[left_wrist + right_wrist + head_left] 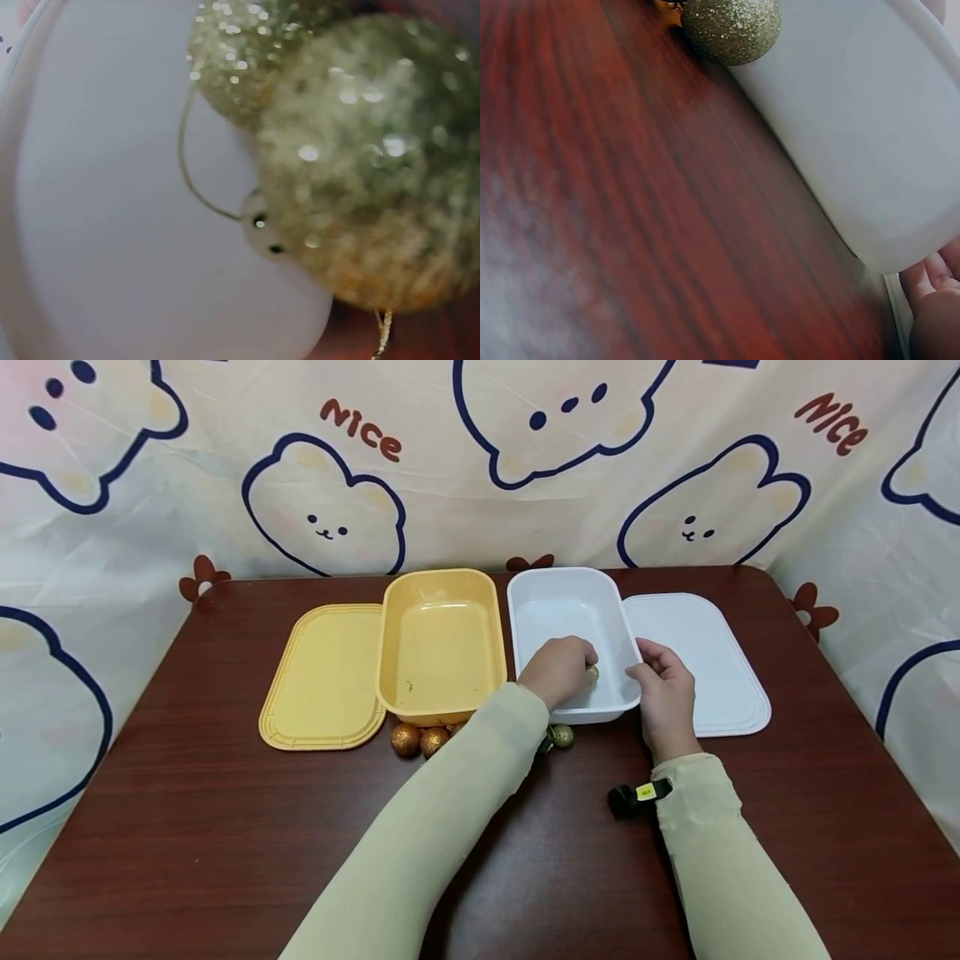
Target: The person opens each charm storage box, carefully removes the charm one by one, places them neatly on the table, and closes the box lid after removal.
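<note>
Left-hand fingers are being curled: by the left hand (557, 670), a green-gold glitter ball (592, 675) is being pinched within the opening of the white box (562, 597). From the left, a flat yellow lid (322, 677), rounded at the corners and ridged along its border, is being bordered by the yellow box (442, 643). On the floor of this deep, glossy box, only a small dark mark is being shown. In front of it, copper-coloured balls (405, 740) with a crinkled, shiny surface are being partly hidden by the left sleeve (457, 802). Before the smooth white box, another glitter ball (562, 736) is being supported by the wood-grained table (187, 827). At the right, the box's rim is being held by the right hand (669, 697), thumb and fingers bent at the edge; beyond it, a flat white lid (720, 668) is being partly covered.
</note>
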Action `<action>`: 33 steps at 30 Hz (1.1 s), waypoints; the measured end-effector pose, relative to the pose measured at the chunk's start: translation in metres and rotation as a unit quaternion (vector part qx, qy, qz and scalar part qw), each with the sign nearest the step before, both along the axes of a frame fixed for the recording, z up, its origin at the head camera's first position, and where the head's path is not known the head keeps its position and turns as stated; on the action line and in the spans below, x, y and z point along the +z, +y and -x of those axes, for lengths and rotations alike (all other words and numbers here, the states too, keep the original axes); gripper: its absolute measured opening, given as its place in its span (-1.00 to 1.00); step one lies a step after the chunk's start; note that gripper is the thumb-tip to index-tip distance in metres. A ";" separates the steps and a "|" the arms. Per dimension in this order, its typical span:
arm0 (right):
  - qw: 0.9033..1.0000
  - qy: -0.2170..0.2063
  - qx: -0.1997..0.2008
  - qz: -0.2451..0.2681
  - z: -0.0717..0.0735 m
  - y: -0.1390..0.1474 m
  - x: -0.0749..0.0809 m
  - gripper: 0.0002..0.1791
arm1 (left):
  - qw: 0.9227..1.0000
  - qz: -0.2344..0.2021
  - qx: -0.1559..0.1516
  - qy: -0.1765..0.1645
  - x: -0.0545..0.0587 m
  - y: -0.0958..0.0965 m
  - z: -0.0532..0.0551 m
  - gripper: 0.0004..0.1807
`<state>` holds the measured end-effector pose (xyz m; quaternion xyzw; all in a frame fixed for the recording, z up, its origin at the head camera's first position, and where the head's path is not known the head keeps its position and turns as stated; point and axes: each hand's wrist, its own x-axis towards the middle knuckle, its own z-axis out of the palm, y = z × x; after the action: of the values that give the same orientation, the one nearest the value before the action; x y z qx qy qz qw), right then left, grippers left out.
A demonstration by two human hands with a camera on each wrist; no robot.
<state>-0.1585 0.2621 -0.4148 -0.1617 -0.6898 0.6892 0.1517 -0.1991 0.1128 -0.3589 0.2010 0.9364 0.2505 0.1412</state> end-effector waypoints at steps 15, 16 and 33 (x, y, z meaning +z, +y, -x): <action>1.000 0.006 0.000 -0.011 -0.002 -0.002 0.002 -0.56 | 0.991 -0.102 -0.043 0.075 0.020 -0.007 -0.021 -0.71; 1.000 0.008 0.000 -0.009 -0.002 -0.002 0.002 -0.56 | 0.989 -0.110 -0.047 0.081 0.022 -0.008 -0.025 -0.70; 1.000 0.011 0.005 -0.002 -0.004 -0.003 0.003 -0.56 | 0.965 -0.147 -0.107 0.188 0.024 -0.037 -0.074 -0.74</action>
<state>-0.1548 0.2590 -0.4116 -0.1508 -0.6905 0.6899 0.1563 -0.1251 0.0757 -0.3354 0.3626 0.8717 0.3268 -0.0427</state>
